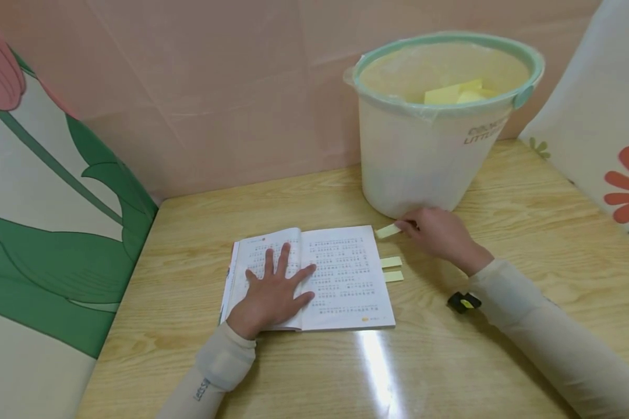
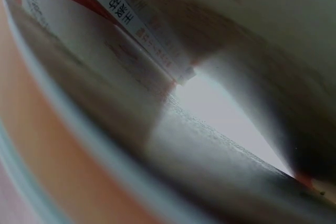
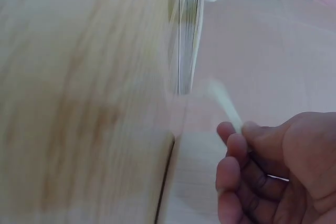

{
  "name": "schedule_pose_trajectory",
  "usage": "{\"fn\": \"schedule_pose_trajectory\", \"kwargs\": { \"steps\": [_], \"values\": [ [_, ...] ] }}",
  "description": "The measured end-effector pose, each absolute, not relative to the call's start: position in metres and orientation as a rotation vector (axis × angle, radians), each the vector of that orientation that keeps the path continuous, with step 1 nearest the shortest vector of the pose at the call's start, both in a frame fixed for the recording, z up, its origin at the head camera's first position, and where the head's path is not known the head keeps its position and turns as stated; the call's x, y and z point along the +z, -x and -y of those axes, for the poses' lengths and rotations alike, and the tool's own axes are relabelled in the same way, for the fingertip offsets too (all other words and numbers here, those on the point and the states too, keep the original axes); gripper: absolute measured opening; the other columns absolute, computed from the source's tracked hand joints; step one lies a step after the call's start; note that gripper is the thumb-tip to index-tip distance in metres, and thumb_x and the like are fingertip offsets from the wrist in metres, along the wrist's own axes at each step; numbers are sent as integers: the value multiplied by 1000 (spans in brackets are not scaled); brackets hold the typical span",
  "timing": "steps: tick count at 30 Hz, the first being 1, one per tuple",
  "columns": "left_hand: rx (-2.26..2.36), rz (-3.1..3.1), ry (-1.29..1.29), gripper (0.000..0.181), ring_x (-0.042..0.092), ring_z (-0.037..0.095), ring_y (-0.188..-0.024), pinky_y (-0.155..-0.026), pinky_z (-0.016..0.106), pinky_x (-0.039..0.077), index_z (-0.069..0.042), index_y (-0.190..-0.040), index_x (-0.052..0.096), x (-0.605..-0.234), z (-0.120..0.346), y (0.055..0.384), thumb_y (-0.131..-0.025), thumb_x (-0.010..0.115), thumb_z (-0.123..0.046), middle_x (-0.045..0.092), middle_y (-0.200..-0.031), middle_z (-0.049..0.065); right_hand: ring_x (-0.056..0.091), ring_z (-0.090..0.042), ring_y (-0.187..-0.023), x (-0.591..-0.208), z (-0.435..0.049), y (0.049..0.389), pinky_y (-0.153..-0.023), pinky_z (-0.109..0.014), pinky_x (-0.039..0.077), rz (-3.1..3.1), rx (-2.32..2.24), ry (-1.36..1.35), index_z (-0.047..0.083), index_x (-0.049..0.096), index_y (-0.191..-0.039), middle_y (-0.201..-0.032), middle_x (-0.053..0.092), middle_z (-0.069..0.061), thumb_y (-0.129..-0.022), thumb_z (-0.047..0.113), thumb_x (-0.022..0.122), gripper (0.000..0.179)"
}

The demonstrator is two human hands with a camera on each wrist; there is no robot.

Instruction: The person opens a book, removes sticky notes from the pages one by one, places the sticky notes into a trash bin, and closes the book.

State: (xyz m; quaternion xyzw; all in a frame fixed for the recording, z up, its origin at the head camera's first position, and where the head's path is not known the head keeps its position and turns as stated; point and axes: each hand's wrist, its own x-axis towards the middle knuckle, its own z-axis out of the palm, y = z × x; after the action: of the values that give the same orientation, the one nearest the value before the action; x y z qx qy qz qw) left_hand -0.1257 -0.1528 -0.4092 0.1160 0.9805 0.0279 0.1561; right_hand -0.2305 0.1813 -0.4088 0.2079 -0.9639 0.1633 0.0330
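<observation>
An open book (image 1: 340, 279) with printed text lies on the wooden table. Spread flat across its left page and the fold, my left hand (image 1: 274, 295) rests with straight fingers. Two yellow sticky tabs (image 1: 392, 262) stick out from the right edge of the book. My right hand (image 1: 440, 235) pinches another yellow sticky tab (image 1: 388, 231) between thumb and fingers, just beyond the book's upper right corner. In the right wrist view that pale strip (image 3: 227, 104) looks blurred, with the book's page edges (image 3: 188, 40) above it. The left wrist view shows mostly the book's spine (image 2: 131, 22), close and dark.
A white bin (image 1: 419, 151) with a green rim and a clear liner stands behind my right hand, with yellow paper inside. A small black object (image 1: 463, 302) with a yellow-green mark lies beside the right sleeve. A pink backdrop (image 1: 215, 93) rises behind the table (image 1: 199, 215).
</observation>
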Motion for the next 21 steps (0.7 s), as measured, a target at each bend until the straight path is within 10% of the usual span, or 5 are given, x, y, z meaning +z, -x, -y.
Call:
{"fn": "schedule_pose_trajectory", "kwargs": {
  "steps": [21],
  "values": [
    [35, -2808, -340, 58, 1, 49, -153, -102, 84, 21, -46, -153, 30, -412, 152, 127, -99, 43, -61, -7, -169, 11, 53, -17, -64, -355, -176, 223, -63, -35, 43, 2715, 552, -608, 12, 76, -95, -78, 69, -2, -95, 26, 68, 16]
  ]
}}
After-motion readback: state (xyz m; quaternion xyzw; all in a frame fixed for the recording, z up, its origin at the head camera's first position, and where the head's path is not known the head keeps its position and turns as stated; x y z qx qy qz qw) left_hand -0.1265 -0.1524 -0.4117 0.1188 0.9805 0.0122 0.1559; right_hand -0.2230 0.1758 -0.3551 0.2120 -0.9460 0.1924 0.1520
